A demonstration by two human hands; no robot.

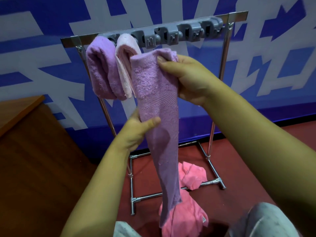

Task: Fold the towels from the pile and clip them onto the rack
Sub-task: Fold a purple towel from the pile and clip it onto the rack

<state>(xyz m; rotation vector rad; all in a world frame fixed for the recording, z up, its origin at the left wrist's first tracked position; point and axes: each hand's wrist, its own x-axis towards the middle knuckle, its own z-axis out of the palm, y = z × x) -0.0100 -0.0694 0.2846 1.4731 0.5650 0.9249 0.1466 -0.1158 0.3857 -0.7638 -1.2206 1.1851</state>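
A long purple towel hangs folded lengthwise in front of the metal rack. My right hand pinches its top end just below the grey clip bar. My left hand grips the towel lower down, thumb on its front. Its tail dangles down to the pink towels lying on the floor. On the bar's left end hang a folded purple towel and, beside it, a folded pale pink towel.
Several grey clips to the right on the bar hold nothing. Another pink towel lies across the rack's base. A brown wooden table stands at the left. A blue and white wall banner is behind the rack. My knees show at the bottom.
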